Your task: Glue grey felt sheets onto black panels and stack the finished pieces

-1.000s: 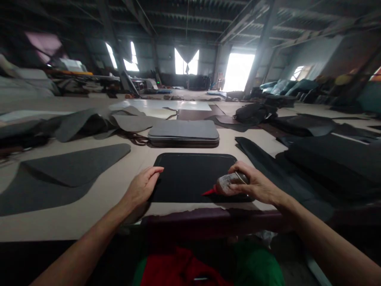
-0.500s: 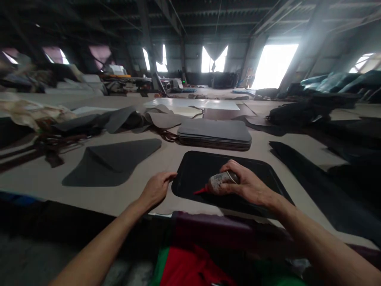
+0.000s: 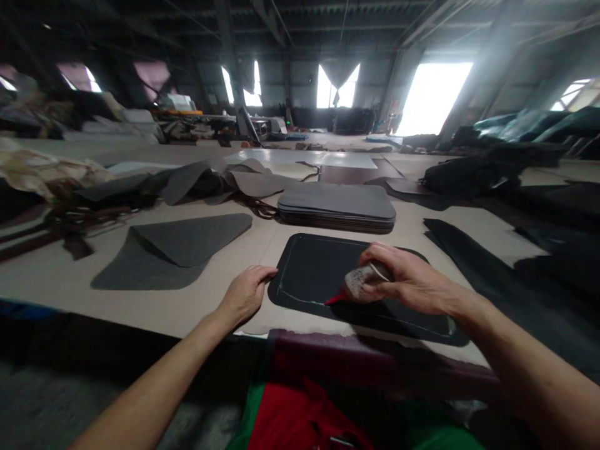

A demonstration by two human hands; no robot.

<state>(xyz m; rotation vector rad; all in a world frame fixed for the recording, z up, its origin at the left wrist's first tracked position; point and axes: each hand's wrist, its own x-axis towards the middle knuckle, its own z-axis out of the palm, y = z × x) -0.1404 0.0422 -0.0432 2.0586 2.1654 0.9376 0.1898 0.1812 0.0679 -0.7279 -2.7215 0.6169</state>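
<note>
A black sheet with rounded corners [image 3: 319, 262] lies flat before me, with a thin pale line of glue [image 3: 295, 296] inside its edge. My right hand [image 3: 398, 275] is closed around a stained glue bottle [image 3: 362, 284], tipped so that its red nozzle [image 3: 335, 299] meets the sheet near the front edge. At the sheet's left edge, my left hand [image 3: 247, 292] grips the border between thumb and fingers. My right hand and forearm hide part of the sheet's right side.
Behind the sheet sits a stack of grey rounded panels [image 3: 336, 206]. A folded grey piece [image 3: 173, 253] lies to the left, dark material [image 3: 506, 287] to the right. Loose grey offcuts [image 3: 197, 181] lie farther back. The table's front edge [image 3: 187, 331] is close to me.
My right hand has moved the bottle to the right along the front edge, and the pale glue line shows behind the nozzle. My left hand stays at the sheet's left edge.
</note>
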